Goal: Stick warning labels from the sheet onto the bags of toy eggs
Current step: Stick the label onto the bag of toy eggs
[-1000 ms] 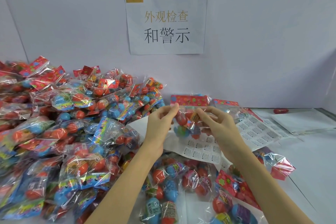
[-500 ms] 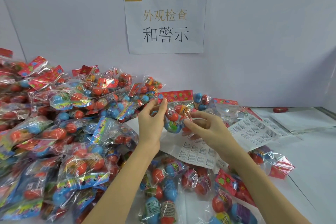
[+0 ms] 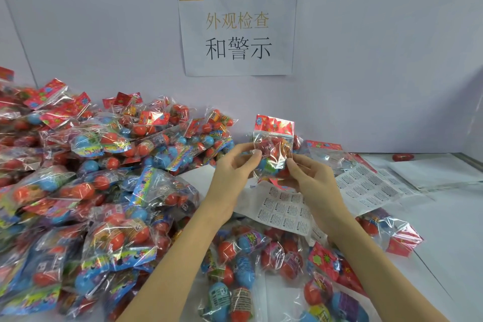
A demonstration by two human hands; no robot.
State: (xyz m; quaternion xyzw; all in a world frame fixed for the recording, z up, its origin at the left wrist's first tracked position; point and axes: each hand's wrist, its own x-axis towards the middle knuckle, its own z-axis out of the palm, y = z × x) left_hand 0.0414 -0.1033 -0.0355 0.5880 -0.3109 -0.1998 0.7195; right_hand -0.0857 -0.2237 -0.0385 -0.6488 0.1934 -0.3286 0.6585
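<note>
Counter (image 3: pixel 449 219) piled with bagged toy eggs; labelling far from finished.
We note both hands, left hand (image 3: pixel 230 172) and right hand (image 3: pixel 311 178), pinching one bag (image 3: pixel 273 149) upright above the label sheet (image 3: pixel 285 212); the large heap (image 3: pixel 99 191) at left awaits; we cannot tell which bags carry labels.

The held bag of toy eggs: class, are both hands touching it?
Touching. The head view shows left hand fingers and right hand fingers pinching the held bag at its sides.

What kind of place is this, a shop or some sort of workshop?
Most likely a packing or inspection station in a toy factory. A heap of bagged toy eggs fills the white table, sheets of printed labels lie by the hands, and a printed Chinese sign is stuck on the wall.
</note>
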